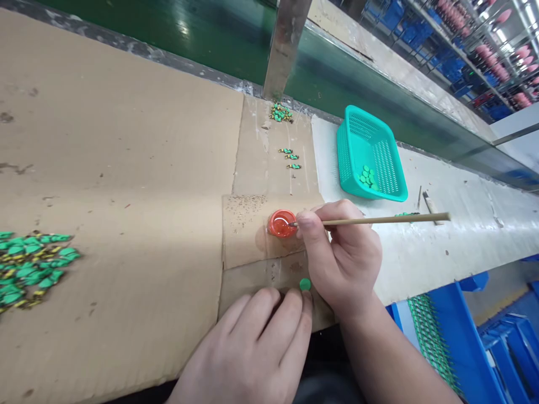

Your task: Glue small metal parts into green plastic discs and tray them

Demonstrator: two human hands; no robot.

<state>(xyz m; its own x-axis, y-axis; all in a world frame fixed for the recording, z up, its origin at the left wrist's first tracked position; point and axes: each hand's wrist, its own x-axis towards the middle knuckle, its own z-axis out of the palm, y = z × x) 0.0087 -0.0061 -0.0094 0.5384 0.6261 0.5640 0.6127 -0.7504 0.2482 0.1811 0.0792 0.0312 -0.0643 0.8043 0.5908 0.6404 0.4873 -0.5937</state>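
Observation:
My right hand point(345, 252) pinches a thin paintbrush point(387, 219) with a wooden handle, held almost level. The brush tip is inside a small red-orange cup point(275, 231) that contains a clear-looking liquid. Just below the cup, my left hand point(256, 348) is closed, its fingers bent together, with a small round green disc point(305, 284) at its fingertips. The left thumb is hidden beneath the hand. The cup stands on a cardboard piece point(240, 247) with brown specks along its upper left.
A turquoise basket point(400, 193) with several green discs stands at the back right. Small green-and-gold pieces lie in a heap point(33, 264) at left, in a small pile point(281, 113) by the metal post point(286, 50), and in a short column point(292, 157). Blue bins point(458, 331) sit below the table's right edge.

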